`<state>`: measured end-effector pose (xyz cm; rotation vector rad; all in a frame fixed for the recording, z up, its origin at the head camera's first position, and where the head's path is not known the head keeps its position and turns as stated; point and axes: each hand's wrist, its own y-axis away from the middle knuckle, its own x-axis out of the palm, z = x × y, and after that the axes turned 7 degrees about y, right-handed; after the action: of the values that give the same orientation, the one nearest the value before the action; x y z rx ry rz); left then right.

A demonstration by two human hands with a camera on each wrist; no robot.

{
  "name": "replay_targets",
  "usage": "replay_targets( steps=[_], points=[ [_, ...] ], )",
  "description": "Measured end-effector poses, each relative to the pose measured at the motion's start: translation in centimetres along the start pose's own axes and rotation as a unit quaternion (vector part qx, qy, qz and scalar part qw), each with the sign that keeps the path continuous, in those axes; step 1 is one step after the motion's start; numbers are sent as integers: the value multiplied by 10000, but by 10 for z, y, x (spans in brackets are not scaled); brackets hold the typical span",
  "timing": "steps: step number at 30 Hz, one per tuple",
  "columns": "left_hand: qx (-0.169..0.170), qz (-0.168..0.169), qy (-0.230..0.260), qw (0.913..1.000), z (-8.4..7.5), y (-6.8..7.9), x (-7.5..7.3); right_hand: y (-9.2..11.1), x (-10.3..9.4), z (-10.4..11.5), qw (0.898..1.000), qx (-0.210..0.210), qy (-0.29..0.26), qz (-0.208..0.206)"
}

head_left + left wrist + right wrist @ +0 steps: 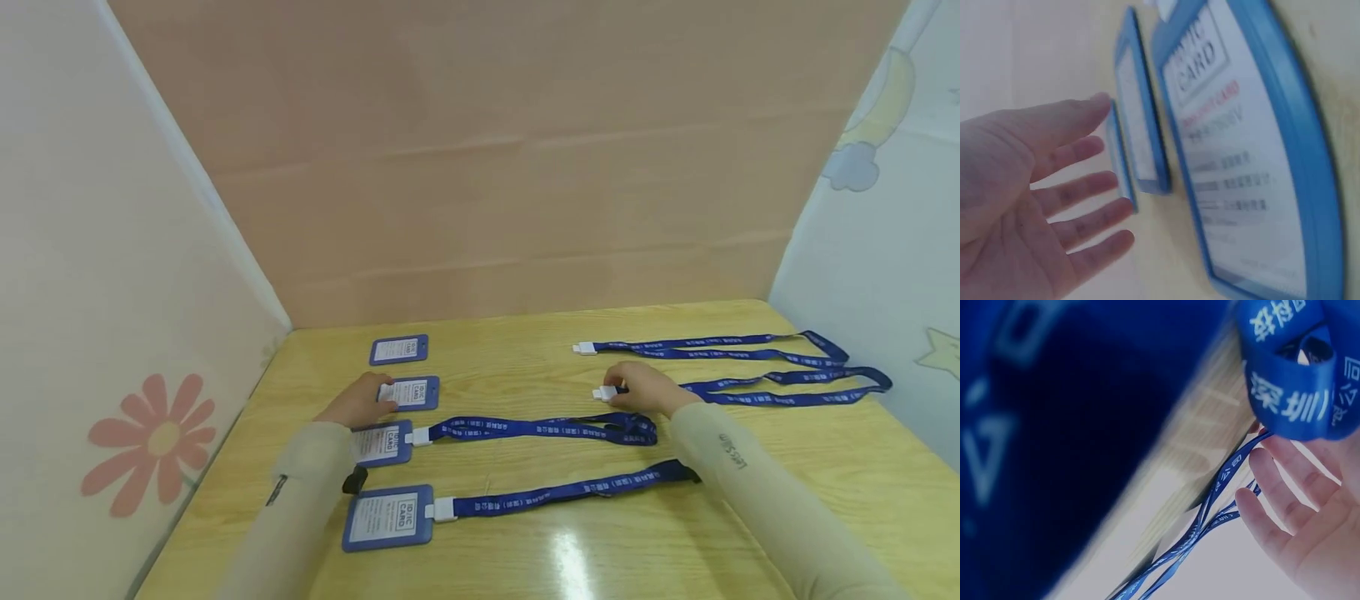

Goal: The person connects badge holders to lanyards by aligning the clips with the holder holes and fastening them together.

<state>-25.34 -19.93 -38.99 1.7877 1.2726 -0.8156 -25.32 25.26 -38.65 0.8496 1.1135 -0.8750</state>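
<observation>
My left hand (362, 402) is at the left end of a blue-framed badge holder (417, 393), thumb and forefinger parted along its edges. In the left wrist view the fingers (1094, 222) are spread and fairly straight beside the badge holders; firm contact cannot be made out. My right hand (637, 386) pinches a blue lanyard (780, 398) just behind its white clip (604, 393). In the right wrist view a ribbon loop (1291, 387) covers the thumb and forefinger, while the other fingers (1282, 494) extend loosely.
Behind lie another badge holder (399, 350) and another lanyard (720, 343), apart. Nearer, two badge holders (352, 518) are joined by clips to lanyards (540, 429). All rest on a wooden table (510, 375), with a tan panel (487, 167) behind and pale side walls (112, 250).
</observation>
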Motion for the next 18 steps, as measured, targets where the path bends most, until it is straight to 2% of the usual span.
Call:
replay_targets(
  steps=[3,7,10,18],
  points=[
    [-98,16,150,9998,2,-7,2,0,0,-2,10000,-48,-39,-30],
    [-181,-6,209,9996,7,-14,4,2,1,-8,9993,-315,-149,-130],
    [-391,-40,224,9990,11,-15,6,3,-1,-7,9990,-390,-166,-147],
    [-673,-181,118,9975,7,-5,2,0,-8,1,9999,18,-144,74]
  ],
)
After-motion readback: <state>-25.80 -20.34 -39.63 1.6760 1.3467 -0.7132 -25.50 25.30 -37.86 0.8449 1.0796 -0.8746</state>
